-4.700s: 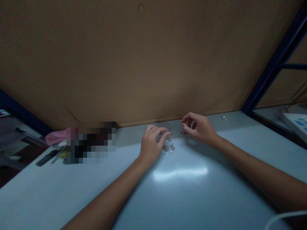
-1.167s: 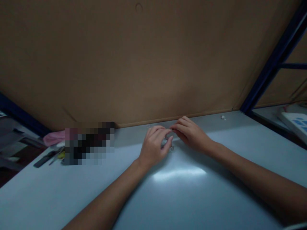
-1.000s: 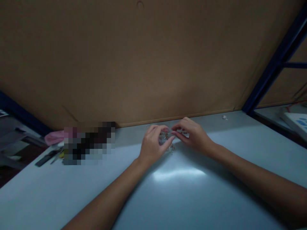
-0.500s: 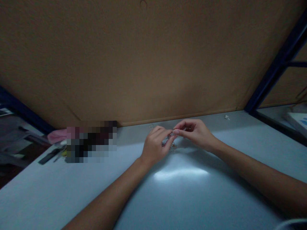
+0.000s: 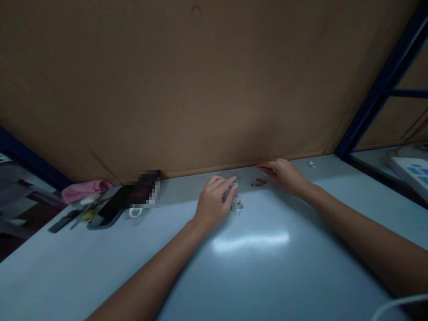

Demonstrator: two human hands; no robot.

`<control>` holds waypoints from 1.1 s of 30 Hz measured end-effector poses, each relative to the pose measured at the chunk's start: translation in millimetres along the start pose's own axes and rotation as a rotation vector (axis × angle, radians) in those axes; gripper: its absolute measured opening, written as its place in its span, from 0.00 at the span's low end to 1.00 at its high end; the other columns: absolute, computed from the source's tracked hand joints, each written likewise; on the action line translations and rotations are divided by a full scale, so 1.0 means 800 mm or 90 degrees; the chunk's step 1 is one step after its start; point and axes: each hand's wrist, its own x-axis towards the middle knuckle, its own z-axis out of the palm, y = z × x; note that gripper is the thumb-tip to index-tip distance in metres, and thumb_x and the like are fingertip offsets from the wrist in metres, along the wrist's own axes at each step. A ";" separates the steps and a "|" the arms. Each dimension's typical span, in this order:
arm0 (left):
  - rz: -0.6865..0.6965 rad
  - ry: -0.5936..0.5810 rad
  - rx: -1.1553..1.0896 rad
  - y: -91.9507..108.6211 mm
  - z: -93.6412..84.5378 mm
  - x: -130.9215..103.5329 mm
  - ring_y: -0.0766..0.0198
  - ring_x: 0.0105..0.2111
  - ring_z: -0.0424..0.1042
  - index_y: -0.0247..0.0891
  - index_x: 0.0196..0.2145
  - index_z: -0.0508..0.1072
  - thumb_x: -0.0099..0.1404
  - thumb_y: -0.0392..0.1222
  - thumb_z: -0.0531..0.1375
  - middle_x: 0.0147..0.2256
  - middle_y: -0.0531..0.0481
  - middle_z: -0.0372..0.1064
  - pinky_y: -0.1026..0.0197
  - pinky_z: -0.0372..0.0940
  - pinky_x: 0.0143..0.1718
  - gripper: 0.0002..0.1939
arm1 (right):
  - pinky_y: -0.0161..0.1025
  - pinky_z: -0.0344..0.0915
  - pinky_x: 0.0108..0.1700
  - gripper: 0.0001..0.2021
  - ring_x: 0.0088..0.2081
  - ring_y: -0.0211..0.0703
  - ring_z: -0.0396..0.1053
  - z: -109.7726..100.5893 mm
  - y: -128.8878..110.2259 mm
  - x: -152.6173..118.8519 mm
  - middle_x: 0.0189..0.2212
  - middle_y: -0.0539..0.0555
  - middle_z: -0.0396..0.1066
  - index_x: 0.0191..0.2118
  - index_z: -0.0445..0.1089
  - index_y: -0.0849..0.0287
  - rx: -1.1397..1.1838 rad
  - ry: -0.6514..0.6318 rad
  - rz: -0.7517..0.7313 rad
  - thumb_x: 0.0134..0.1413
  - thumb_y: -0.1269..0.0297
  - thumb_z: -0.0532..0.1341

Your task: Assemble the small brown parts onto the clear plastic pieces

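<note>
My left hand (image 5: 213, 198) is closed on the table, fingers and thumb curled around something greyish and shiny, too small to make out. Against its thumb side lies a small pile of clear pieces with brown bits (image 5: 237, 206). My right hand (image 5: 282, 174) hovers farther right near the back edge, fingertips pinched together; whatever they hold, if anything, is hidden. Just left of that hand, several small brown pieces (image 5: 259, 182) lie scattered on the table. Some faint clear pieces (image 5: 210, 177) show behind my left hand.
A brown board (image 5: 214, 89) rises behind the table (image 5: 267, 276). At left lie a pink cloth (image 5: 83, 191), a dark tray-like object (image 5: 109, 209) and a white loop (image 5: 135, 212). A small white piece (image 5: 311, 164) sits back right, near a blue frame post (image 5: 364, 116).
My hands have parted. The right one has moved right and back from the left fingertips, uncovering the brown pieces. My left hand stays beside the clear pile.
</note>
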 end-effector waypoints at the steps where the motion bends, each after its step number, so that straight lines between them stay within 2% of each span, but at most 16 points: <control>1: 0.002 0.000 0.002 -0.001 0.001 0.000 0.53 0.46 0.74 0.37 0.56 0.78 0.77 0.41 0.60 0.44 0.41 0.80 0.45 0.71 0.51 0.14 | 0.44 0.71 0.49 0.16 0.46 0.52 0.79 0.002 0.003 -0.001 0.48 0.61 0.82 0.52 0.81 0.58 -0.016 -0.006 0.007 0.65 0.72 0.58; 5: 0.007 0.000 0.006 -0.002 0.002 0.000 0.53 0.45 0.74 0.36 0.56 0.78 0.77 0.42 0.60 0.43 0.41 0.80 0.45 0.72 0.50 0.15 | 0.41 0.70 0.44 0.10 0.41 0.51 0.79 0.003 0.000 -0.002 0.40 0.58 0.83 0.44 0.81 0.57 -0.041 -0.036 -0.004 0.65 0.69 0.61; 9: 0.003 -0.004 0.000 -0.001 0.002 0.001 0.53 0.46 0.74 0.38 0.55 0.79 0.77 0.42 0.61 0.43 0.42 0.80 0.45 0.72 0.50 0.14 | 0.40 0.68 0.44 0.11 0.42 0.49 0.77 -0.002 -0.016 -0.004 0.40 0.58 0.81 0.42 0.81 0.56 -0.053 -0.060 -0.083 0.66 0.72 0.60; 12: -0.004 -0.011 0.000 -0.001 0.002 0.000 0.52 0.46 0.74 0.39 0.54 0.79 0.76 0.43 0.61 0.43 0.42 0.80 0.45 0.72 0.50 0.13 | 0.39 0.67 0.44 0.12 0.42 0.48 0.76 -0.003 -0.024 -0.005 0.39 0.58 0.80 0.40 0.82 0.57 -0.057 -0.078 -0.107 0.63 0.77 0.61; 17: -0.009 -0.013 -0.004 -0.001 0.001 -0.001 0.52 0.47 0.74 0.38 0.54 0.79 0.76 0.42 0.62 0.44 0.42 0.80 0.45 0.71 0.51 0.13 | 0.41 0.67 0.45 0.10 0.43 0.50 0.74 -0.002 -0.026 -0.002 0.38 0.59 0.79 0.38 0.82 0.57 -0.072 -0.101 -0.153 0.62 0.77 0.63; 22: -0.007 -0.012 -0.006 -0.002 0.001 -0.001 0.52 0.47 0.74 0.37 0.53 0.80 0.75 0.42 0.63 0.43 0.42 0.80 0.46 0.71 0.51 0.13 | 0.45 0.67 0.48 0.14 0.46 0.53 0.73 -0.003 -0.031 -0.002 0.40 0.60 0.79 0.44 0.81 0.58 -0.110 -0.050 -0.158 0.64 0.79 0.59; 28: -0.003 -0.020 -0.010 0.000 0.000 0.001 0.52 0.46 0.73 0.38 0.51 0.80 0.75 0.43 0.63 0.42 0.43 0.81 0.46 0.71 0.50 0.12 | 0.43 0.69 0.44 0.13 0.44 0.51 0.72 0.003 -0.060 -0.008 0.40 0.60 0.76 0.53 0.78 0.59 -0.046 0.013 -0.186 0.71 0.70 0.57; 33: -0.013 -0.033 0.000 0.001 -0.001 0.002 0.51 0.45 0.72 0.38 0.50 0.81 0.76 0.45 0.62 0.41 0.43 0.80 0.46 0.71 0.49 0.12 | 0.44 0.71 0.49 0.17 0.49 0.51 0.73 0.013 -0.085 -0.016 0.47 0.60 0.76 0.59 0.74 0.54 -0.002 -0.010 -0.230 0.68 0.71 0.60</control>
